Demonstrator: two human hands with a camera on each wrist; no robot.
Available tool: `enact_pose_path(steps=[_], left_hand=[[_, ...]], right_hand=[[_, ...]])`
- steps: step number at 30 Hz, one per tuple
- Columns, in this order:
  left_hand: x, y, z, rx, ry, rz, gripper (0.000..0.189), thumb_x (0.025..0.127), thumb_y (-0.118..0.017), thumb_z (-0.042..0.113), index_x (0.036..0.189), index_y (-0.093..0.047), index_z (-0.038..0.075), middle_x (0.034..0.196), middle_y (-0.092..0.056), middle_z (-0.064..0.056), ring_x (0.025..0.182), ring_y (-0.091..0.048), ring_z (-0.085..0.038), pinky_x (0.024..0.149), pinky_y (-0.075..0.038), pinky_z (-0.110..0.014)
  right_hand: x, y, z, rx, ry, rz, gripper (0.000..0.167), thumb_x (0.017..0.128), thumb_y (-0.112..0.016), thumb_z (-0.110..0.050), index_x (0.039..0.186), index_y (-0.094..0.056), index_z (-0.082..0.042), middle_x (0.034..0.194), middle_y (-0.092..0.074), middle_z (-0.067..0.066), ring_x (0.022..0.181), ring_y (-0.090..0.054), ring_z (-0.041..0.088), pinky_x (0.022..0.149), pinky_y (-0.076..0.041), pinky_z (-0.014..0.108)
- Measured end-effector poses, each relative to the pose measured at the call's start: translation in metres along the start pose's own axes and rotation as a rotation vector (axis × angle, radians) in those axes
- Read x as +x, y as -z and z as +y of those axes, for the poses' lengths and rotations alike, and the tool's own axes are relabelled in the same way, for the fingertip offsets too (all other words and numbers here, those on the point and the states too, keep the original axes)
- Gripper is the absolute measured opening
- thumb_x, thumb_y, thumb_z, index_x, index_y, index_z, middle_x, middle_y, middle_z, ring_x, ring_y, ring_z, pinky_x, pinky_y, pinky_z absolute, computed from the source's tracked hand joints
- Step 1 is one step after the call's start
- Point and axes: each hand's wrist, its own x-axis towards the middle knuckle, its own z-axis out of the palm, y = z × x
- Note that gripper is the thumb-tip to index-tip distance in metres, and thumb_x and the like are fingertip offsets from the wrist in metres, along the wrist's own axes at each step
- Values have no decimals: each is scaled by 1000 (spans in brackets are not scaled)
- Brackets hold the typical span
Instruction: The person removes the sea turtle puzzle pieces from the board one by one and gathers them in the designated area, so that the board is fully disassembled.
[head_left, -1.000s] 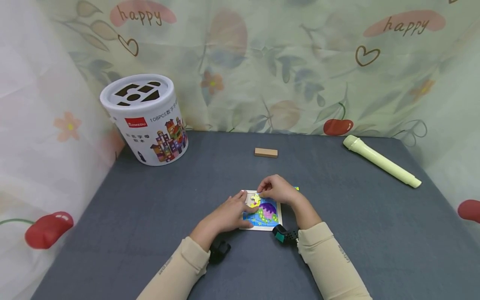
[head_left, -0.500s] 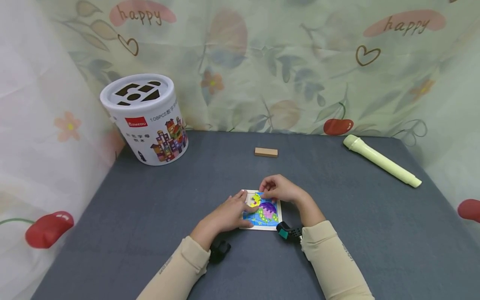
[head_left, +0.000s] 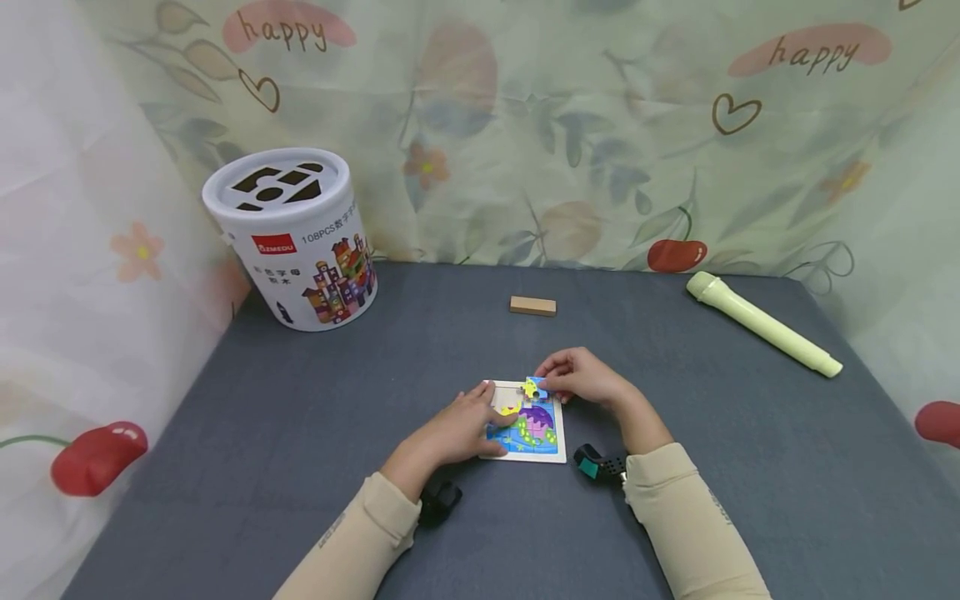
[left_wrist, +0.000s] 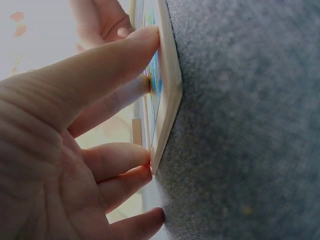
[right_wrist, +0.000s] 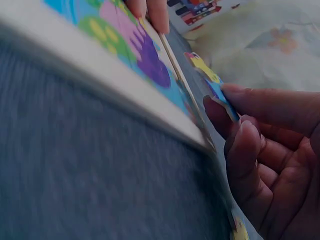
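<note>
A small jigsaw puzzle board (head_left: 536, 457) with a pale wooden frame lies on the dark tabletop, showing a blue, purple, pink and green picture. My left hand (head_left: 459, 431) rests on its left side, the thumb and one finger pressing on top and other fingers touching the edge, as the left wrist view shows. Over the board's upper right, my right hand (head_left: 583, 379) pinches a yellow and blue puzzle piece (right_wrist: 212, 82) between thumb and fingers. That piece is tilted and raised above the frame in the right wrist view. Bare tray shows at the board's upper left.
Another yellow piece (right_wrist: 241, 231) lies on the table under my right hand. Behind the board is a small wooden block (head_left: 532, 306). A white block bucket (head_left: 292, 250) stands at back left, and a pale yellow microphone-shaped stick (head_left: 763, 322) lies at back right.
My right hand has moved right and slightly up, lifting the yellow and blue puzzle piece off the picture and exposing bare tray beneath. My left hand has stayed in place.
</note>
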Motion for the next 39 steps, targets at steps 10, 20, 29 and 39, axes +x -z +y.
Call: enact_pose_path(steps=[10,20,29,39], left_hand=[[-1,-1,-1,-5,-10,23,51,81,-72,31,129,-57,22,152,-22,-20,145,-13,-30,114,-18,-51],[-2,-3,-3,-6,-22,38,51,81,-72,31,128,-57,21,153,-21,-20,145,-13,-29,114,-18,-50],[-1,-3,-3,-2,-22,34,50,82,-71,31,129,-57,21,153,-20,-19,145,-12,-29,115,-17,-50],[-1,-3,-2,14,-25,28,50,82,-71,31,129,-57,21,153,-21,-19,145,-13,-29,115,-18,-50]], right_hand=[[-17,24,11,-60,-28,40,24,89,-62,-15,106,-65,2,76,-60,2,66,-52,13,59,-49,25],[-28,48,27,-78,-55,86,28,89,-62,-16,109,-64,4,83,-63,4,71,-54,15,62,-50,26],[-44,69,45,-94,-77,108,33,88,-64,-22,110,-64,2,83,-63,-1,70,-52,10,62,-48,25],[-56,81,62,-150,-78,143,33,88,-64,-23,109,-65,2,81,-61,-3,68,-50,8,60,-44,23]])
